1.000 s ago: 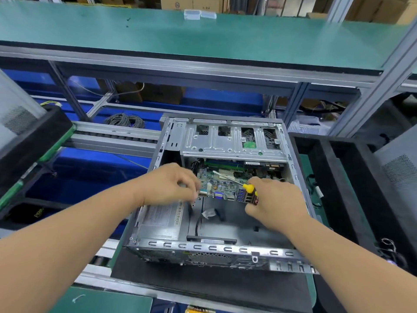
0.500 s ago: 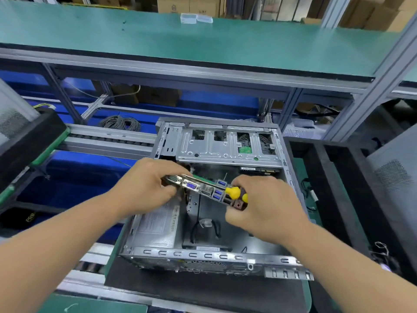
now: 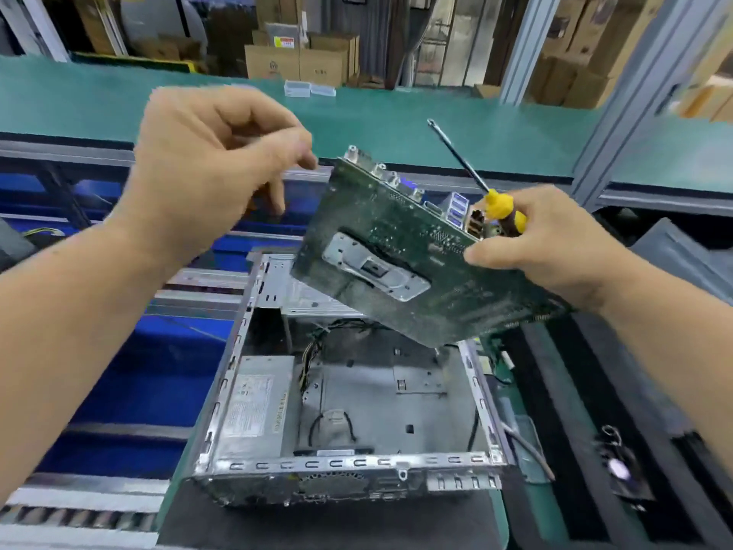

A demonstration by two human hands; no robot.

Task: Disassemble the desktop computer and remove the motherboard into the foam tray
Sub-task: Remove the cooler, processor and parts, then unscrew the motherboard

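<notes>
Your right hand (image 3: 547,248) has the motherboard (image 3: 400,256) pinched at its port edge, thumb pressed on the green underside, and the same hand is grasping the yellow-handled screwdriver (image 3: 500,210) with its shaft pointing up and away from you. The board hangs tilted in the air, solder side facing you, silver backplate (image 3: 377,271) in plain view, its far corner reaching toward your left hand. Your left hand (image 3: 214,160) floats just off that upper corner – fingers loosely curled, grasping nothing, fingertips near the board's edge but apart from it. Below both hands sits the open computer case (image 3: 349,466), its floor bare metal, with the power supply (image 3: 254,406) under your left forearm side and loose cables (image 3: 317,351) trailing beside it. To the right of your right arm runs the black foam tray (image 3: 575,410) – the motherboard is above the case's right rim, not in the tray. Past your hands, a green-topped bench (image 3: 396,125) stretches across, two small clear boxes (image 3: 309,89) resting on it
</notes>
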